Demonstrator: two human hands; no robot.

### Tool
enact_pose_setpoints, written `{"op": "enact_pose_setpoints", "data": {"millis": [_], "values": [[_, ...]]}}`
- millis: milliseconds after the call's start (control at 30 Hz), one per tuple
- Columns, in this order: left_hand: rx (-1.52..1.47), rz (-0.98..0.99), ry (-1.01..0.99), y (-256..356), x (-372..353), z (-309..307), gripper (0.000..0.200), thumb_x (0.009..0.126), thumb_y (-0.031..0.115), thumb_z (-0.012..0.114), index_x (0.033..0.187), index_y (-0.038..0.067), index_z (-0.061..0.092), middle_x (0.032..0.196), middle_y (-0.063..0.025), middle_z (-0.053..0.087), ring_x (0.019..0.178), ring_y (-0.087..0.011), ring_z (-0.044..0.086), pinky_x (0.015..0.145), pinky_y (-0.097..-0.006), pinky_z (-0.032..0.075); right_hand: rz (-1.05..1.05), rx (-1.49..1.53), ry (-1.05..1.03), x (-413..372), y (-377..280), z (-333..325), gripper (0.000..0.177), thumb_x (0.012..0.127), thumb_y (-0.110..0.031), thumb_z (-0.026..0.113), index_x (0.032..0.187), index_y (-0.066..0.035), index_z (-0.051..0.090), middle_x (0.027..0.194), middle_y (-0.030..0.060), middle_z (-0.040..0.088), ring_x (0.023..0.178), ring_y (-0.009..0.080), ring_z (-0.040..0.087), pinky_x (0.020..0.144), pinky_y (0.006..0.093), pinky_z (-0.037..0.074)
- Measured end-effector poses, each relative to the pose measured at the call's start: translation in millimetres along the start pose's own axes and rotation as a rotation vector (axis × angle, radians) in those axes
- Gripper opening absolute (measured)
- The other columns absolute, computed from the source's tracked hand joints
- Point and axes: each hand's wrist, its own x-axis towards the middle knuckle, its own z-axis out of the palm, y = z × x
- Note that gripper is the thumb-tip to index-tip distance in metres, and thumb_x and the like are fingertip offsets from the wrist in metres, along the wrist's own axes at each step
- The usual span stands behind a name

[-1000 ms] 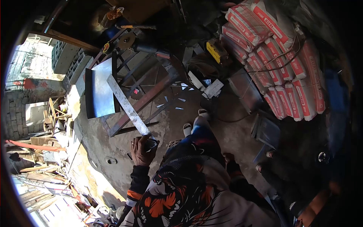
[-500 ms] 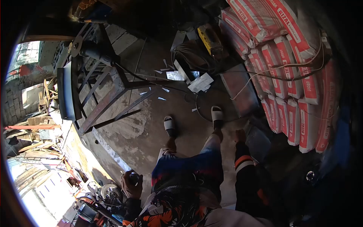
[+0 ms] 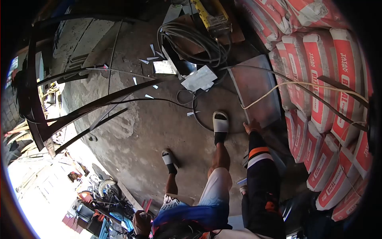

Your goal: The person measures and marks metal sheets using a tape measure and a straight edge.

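Note:
My right hand (image 3: 252,128) reaches forward with its fingers apart, right at the near corner of a flat reddish-grey sheet (image 3: 256,85). Low in the view, beside my shorts, my left hand (image 3: 142,224) is curled closed; what its fingers hold is hidden. Ahead of my feet lie a pale rectangular metal piece (image 3: 199,78) and a shiny metal piece (image 3: 163,67). Thin pointed offcuts (image 3: 152,50) are scattered around them. Behind these sits a coiled dark cable (image 3: 195,38).
Stacked cement bags (image 3: 320,83) line the right side. A yellow machine (image 3: 215,16) stands at the back. On the left, a dark metal frame (image 3: 107,101) juts across the floor, with cables over it. A motorcycle (image 3: 109,189) is at lower left.
My view has moved forward and turned. My right hand has reached ahead to the sheet's corner. My left hand is lower in view, and the grinder on the frame is out of sight.

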Motion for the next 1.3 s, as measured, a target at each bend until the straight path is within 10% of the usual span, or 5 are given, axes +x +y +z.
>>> {"op": "enact_pose_setpoints", "data": {"millis": [367,800,1000,1100,1300], "values": [[-0.096,-0.132,0.053,34,14,6,0.037,0.084,0.012,0.074,0.117,0.008,0.057,0.093,-0.0161,0.060,0.080,-0.0352,0.060,0.073,-0.0455,0.049,-0.256,-0.219,0.302,31,4,21,0.021,0.092,-0.021,0.068,0.110,-0.010,0.067,0.116,0.0136,0.062,0.106,0.0333,0.066,0.094,0.0477,0.055],[-0.242,-0.008,0.049,43,-1,1,0.041,0.084,0.020,0.075,0.119,0.010,0.056,0.094,-0.0194,0.063,0.090,-0.0410,0.064,0.080,-0.0488,0.049,-0.662,0.356,0.488,-37,110,-110,0.016,0.089,-0.015,0.067,0.093,-0.002,0.059,0.098,0.0254,0.060,0.097,0.0454,0.059,0.085,0.0543,0.047],[-0.272,0.033,0.081,38,-7,-8,0.039,0.088,0.019,0.073,0.122,0.009,0.055,0.093,-0.0205,0.062,0.089,-0.0413,0.063,0.078,-0.0495,0.049,-0.712,0.396,0.690,-61,108,-177,0.029,0.090,-0.030,0.070,0.088,-0.002,0.061,0.088,0.0235,0.060,0.089,0.0433,0.060,0.080,0.0529,0.048],[-0.319,0.013,0.108,31,-9,-10,0.040,0.088,0.019,0.073,0.123,0.010,0.055,0.094,-0.0198,0.063,0.089,-0.0407,0.064,0.079,-0.0483,0.050,-0.605,0.081,0.620,-82,99,-222,0.066,0.085,-0.055,0.075,0.112,0.005,0.070,0.119,0.0318,0.067,0.113,0.0470,0.063,0.096,0.0483,0.051],[-0.414,-0.026,0.140,24,-16,-23,0.042,0.089,0.019,0.073,0.125,0.012,0.055,0.100,-0.0203,0.066,0.095,-0.0404,0.066,0.083,-0.0478,0.051,-0.376,0.122,0.350,-122,98,-273,0.084,0.071,-0.061,0.084,0.125,0.000,0.063,0.120,0.0274,0.068,0.114,0.0446,0.065,0.098,0.0493,0.051]]}}
